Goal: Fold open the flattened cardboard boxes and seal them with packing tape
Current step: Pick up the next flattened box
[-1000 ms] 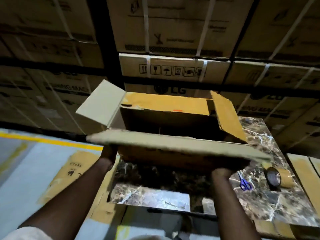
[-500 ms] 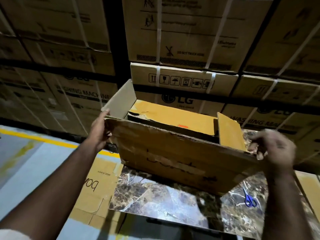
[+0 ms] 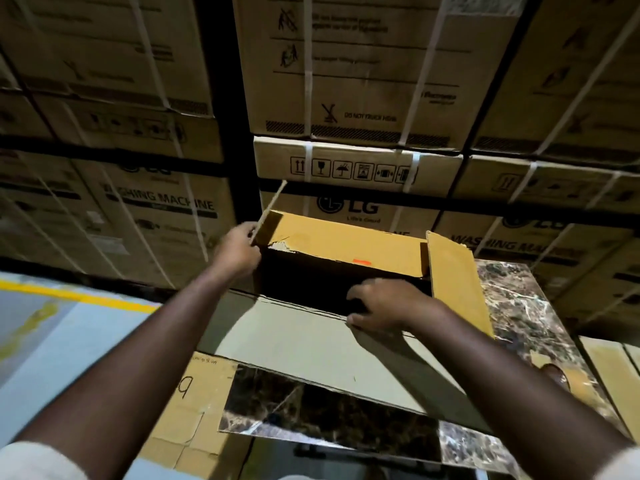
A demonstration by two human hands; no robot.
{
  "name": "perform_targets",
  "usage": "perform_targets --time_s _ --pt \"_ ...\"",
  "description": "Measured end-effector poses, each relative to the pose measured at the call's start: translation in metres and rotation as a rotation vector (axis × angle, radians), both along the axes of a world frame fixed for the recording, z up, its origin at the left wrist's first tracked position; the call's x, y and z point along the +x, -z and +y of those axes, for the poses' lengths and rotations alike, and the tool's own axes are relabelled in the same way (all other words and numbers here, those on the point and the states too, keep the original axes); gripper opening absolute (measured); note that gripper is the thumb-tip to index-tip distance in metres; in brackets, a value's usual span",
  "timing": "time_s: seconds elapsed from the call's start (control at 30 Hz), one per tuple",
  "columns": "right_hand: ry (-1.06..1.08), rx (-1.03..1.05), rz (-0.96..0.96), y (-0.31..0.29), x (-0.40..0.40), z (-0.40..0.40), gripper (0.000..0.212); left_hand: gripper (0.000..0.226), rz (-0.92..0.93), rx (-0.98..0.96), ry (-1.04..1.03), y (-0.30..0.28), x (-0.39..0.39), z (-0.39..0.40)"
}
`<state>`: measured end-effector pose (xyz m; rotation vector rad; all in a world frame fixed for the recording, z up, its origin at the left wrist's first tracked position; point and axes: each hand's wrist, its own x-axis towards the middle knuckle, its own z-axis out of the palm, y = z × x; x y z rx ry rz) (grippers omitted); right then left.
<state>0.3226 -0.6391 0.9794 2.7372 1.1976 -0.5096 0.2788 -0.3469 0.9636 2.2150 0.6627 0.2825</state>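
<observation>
I see the open box [image 3: 346, 247] standing on the marble table [image 3: 512, 306]. My left hand [image 3: 239, 249] pinches its left flap [image 3: 268, 211]. My right hand [image 3: 388, 303] curls over the near flap [image 3: 311, 341]. Big cartons [image 3: 346, 74] are stacked behind.

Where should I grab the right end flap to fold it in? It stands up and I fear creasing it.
Take the right end flap by its free top edge, coming from the outer right side. It stands upright, hinged at the box's right wall, so fingers over the top can push it inward over the opening.
</observation>
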Motion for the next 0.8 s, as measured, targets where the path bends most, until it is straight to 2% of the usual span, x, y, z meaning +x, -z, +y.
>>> perform_targets --time_s 0.07,0.13,0.2,0.23,0.3,0.43,0.5,0.53,0.6,0.67,0.8 --pt "-0.043 -0.042 -0.204 0.011 0.028 0.020 0.073 0.056 0.019 0.063 -0.034 0.006 -0.001 -0.014" --pt "-0.010 -0.105 -0.360 0.024 0.054 0.035 0.102 0.058 0.028 0.073 -0.052 0.011 -0.004 -0.024" --pt "0.053 -0.175 -0.397 0.040 0.075 0.043 0.127 0.058 0.016 0.116 -0.044 0.015 -0.009 -0.033" --pt "0.078 -0.201 -0.409 0.050 0.083 0.044 0.133 0.057 0.006 0.146 -0.045 0.016 -0.012 -0.035" --pt "0.106 -0.206 -0.425 0.061 0.095 0.044 0.125 0.056 -0.026 0.146 -0.054 0.018 -0.012 -0.032" --pt "0.127 0.068 -0.322 0.036 0.124 0.044 0.059 0.059 -0.089 0.061 -0.052 0.018 -0.007 -0.028" --pt "0.176 0.104 -0.337 0.012 0.145 0.045 0.036 0.055 -0.138 0.067 -0.086 0.016 -0.004 -0.028" --pt "0.246 0.139 -0.335 0.002 0.156 0.044 0.032 0.052 -0.170 0.072 -0.118 0.014 -0.003 -0.028" --pt "0.422 0.241 -0.318 -0.010 0.181 0.039 0.032 0.046 -0.253 0.056 -0.199 0.013 -0.003 -0.030" --pt "0.549 0.315 -0.329 -0.016 0.205 0.036 0.042 0.043 -0.288 0.055 -0.233 0.014 -0.005 -0.036" --pt "0.615 0.361 -0.377 -0.017 0.240 0.037 0.071 0.047 -0.281 0.138 -0.236 0.014 0.001 -0.048"
